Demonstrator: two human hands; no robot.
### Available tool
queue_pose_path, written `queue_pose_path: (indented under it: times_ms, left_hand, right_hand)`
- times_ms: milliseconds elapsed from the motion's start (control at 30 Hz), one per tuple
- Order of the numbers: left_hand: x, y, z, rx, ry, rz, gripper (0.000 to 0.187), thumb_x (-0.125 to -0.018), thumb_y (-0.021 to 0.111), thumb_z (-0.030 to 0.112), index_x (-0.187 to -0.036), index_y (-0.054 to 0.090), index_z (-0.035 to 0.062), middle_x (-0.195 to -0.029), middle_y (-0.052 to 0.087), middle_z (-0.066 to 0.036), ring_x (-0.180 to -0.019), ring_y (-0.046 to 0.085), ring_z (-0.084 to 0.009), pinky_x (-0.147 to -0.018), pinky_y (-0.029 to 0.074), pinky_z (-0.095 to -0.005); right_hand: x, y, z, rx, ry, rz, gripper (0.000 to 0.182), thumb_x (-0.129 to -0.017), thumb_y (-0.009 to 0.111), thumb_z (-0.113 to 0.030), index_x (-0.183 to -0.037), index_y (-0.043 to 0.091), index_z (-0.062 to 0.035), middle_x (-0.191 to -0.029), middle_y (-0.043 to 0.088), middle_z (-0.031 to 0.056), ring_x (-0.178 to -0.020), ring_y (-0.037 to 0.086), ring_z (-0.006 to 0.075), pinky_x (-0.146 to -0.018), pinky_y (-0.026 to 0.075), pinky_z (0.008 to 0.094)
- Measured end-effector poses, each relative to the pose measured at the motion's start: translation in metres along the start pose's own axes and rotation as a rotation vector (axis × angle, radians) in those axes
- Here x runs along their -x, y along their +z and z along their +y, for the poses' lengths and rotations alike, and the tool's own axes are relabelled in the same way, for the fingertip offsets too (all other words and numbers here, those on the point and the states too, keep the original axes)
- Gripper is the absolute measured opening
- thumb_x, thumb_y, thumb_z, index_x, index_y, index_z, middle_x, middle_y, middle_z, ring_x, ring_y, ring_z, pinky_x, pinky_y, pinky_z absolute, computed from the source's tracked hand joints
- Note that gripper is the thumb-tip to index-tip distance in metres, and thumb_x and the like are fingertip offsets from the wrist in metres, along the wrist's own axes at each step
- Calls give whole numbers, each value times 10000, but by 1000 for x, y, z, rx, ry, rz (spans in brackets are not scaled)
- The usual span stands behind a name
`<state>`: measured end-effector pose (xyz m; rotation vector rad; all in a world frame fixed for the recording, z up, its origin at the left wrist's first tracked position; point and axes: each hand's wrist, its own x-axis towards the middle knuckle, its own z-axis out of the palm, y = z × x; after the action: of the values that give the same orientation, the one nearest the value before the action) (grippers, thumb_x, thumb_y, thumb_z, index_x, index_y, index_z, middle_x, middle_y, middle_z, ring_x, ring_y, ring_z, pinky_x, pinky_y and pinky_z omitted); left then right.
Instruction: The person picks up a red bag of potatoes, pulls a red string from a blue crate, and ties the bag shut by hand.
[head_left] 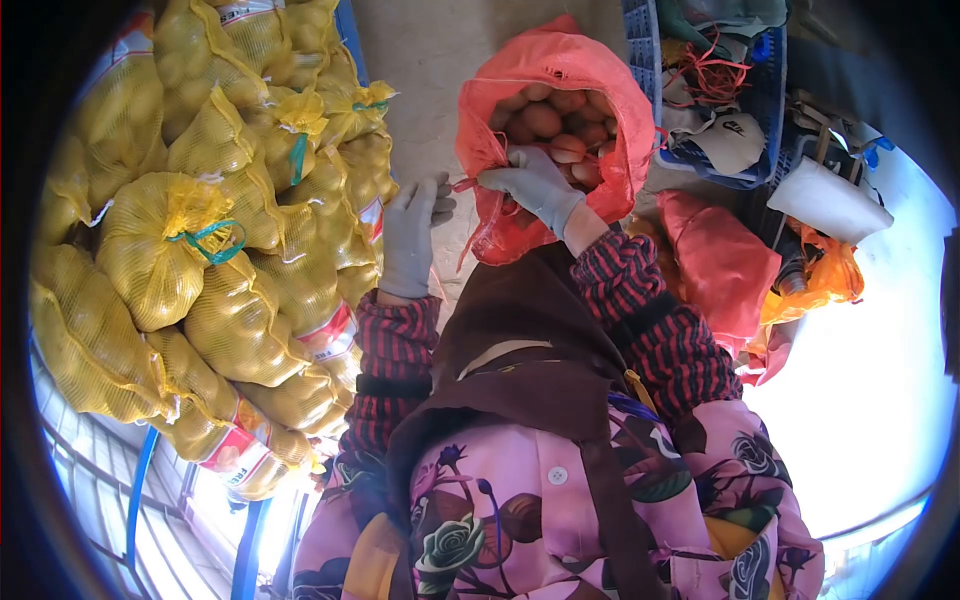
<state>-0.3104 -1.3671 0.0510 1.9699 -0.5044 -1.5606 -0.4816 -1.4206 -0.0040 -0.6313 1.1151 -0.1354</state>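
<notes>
An open red mesh sack (635, 130) full of round, brownish-red produce (541, 120) stands in front of me at the top centre. My right hand (535, 188), in a pale grey glove, is closed on the near left part of the sack's rim, its fingertips by a red tie. To the left of the sack, my left hand (408, 235), also gloved, is raised with its fingers apart and nothing in it. It is close to the pile of yellow mesh bags (225, 320) but seems not to hold any.
Yellow bags, some tied with green strips, are stacked along the left. A blue crate (645, 75) at the upper right holds red strings and a cap (728, 143). Below it lie another red sack (715, 260), an orange bag (825, 280) and a white roll (830, 200).
</notes>
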Motion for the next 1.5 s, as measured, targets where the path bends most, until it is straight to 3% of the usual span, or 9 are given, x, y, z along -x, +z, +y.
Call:
queue_pose_path:
  times_ms: [367,600,667,800,933,1100,1200,1367,1500]
  left_hand:
    - [-9,0,-3,180,-151,-155,343,-941,528,298,-1139,567,20,-955,612,-51,-804,583,-107,-727,472,-243]
    - [-11,5,-10,-90,-26,97,170,-840,668,131,-938,639,-4,-720,609,-14,-565,531,-60,-504,418,-191]
    - [-7,-2,-4,-167,-8,123,164,-838,670,123,-929,633,-8,-704,603,-17,-554,527,-59,-499,412,-185]
    - [-12,-9,-4,-101,-26,103,150,-838,670,111,-914,626,-11,-687,588,-12,-544,512,-55,-492,397,-181]
    - [-13,1,-5,-72,-30,49,139,-842,666,101,-913,627,-12,-681,573,-5,-533,476,-46,-482,371,-175]
    - [-6,0,-2,-102,-27,32,128,-839,661,81,-918,632,-15,-664,563,8,-526,458,-38,-473,357,-174]
    - [-8,-6,-2,-129,-41,15,110,-832,656,63,-908,639,-15,-664,568,14,-530,467,-34,-467,358,-176]
    - [-9,-22,-10,-223,-41,78,135,-829,643,54,-941,654,-20,-690,593,6,-549,497,-38,-475,373,-175]
    - [-7,-21,-14,-233,-6,65,144,-825,641,52,-949,658,-19,-686,595,3,-533,497,-48,-475,388,-188]
  right_hand:
    - [0,4,-8,17,-77,-62,251,-788,691,-265,-799,619,-25,-635,567,22,-493,543,89,-367,432,238]
    - [23,19,7,253,-151,126,216,-771,655,-201,-912,659,-37,-790,650,142,-711,626,273,-664,480,342]
    - [67,19,2,170,-514,424,205,-790,637,-180,-942,652,-43,-805,642,129,-751,627,232,-686,490,327]
    - [123,-43,31,40,-502,659,204,-852,603,-141,-1018,620,-24,-890,606,69,-793,599,167,-691,474,276]
    - [71,-123,73,-555,71,819,374,-842,660,-341,-1042,628,-26,-942,625,19,-826,560,106,-740,451,289]
    - [-13,-151,102,-743,26,841,349,-843,658,-363,-997,619,-52,-914,641,58,-862,588,167,-783,449,332]
    - [-1,-157,101,-940,-244,731,254,-846,667,-236,-1023,609,-63,-916,646,49,-786,611,162,-702,460,258]
    - [61,-162,63,-1271,-678,117,90,-925,532,-130,-940,545,-42,-893,613,117,-889,577,270,-886,433,449]
    - [87,-159,39,-1134,-678,74,130,-930,529,-157,-970,553,-36,-862,586,94,-834,562,241,-875,436,432]
